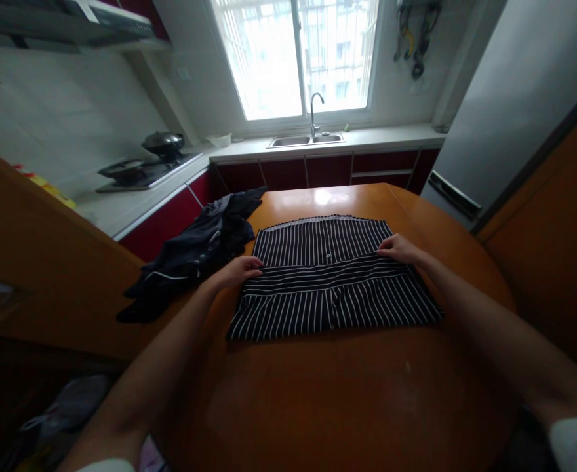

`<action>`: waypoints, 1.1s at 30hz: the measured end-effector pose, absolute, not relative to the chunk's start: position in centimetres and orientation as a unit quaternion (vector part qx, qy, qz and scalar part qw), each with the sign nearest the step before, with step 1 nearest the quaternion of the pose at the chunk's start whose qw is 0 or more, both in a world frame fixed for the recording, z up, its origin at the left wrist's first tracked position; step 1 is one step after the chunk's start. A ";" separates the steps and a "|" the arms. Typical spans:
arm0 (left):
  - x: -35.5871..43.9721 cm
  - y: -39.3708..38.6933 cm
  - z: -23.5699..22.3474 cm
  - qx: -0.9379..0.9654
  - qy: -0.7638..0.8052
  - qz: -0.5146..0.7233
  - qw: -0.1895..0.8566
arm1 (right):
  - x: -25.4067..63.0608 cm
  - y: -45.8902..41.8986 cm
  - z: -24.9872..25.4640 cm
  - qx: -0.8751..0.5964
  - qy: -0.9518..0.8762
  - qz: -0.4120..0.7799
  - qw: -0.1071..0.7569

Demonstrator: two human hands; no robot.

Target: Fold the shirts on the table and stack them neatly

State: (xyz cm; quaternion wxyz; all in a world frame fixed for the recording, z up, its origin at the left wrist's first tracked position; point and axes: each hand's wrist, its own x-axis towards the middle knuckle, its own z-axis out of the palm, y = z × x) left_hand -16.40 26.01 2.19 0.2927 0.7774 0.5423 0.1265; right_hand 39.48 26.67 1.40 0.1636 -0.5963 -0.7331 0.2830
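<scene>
Garment point(313, 278), striped, on wooden table point(318, 393), left grip point(240, 269) and right grip point(400, 250) pinching its opposite sides

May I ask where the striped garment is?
In the head view, the striped garment lies near the centre, on the wooden table, just right of the dark clothes.

Both bare arms point(164, 357) are held out forward, hands set well apart.
The left hand point(242, 269) is turned inward, its digits pinched; the right hand point(400, 250) is likewise angled inward, fingertips point(383, 250) drawn close.
</scene>
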 end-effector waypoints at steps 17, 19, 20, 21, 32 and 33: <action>0.9 13.3 -1.4 0.841 0.535 0.072 0.036 | 23.7 15.1 -3.2 -0.569 -0.801 0.080 0.168; -0.7 13.6 -1.4 0.826 0.557 0.073 0.038 | 26.7 15.8 -3.6 -0.599 -0.782 0.069 0.158; -1.7 13.7 -1.4 0.816 0.572 0.075 0.038 | 28.4 16.1 -3.7 -0.617 -0.769 0.064 0.152; -2.7 13.8 -1.4 0.804 0.588 0.078 0.038 | 30.1 16.5 -3.8 -0.635 -0.757 0.060 0.146; -14.7 10.2 -2.1 0.692 0.672 0.259 0.046 | 41.2 11.6 -3.1 -0.694 -0.652 0.032 0.304; -15.5 9.1 -1.9 0.685 0.670 0.281 0.053 | 41.9 10.2 -3.2 -0.700 -0.637 0.027 0.323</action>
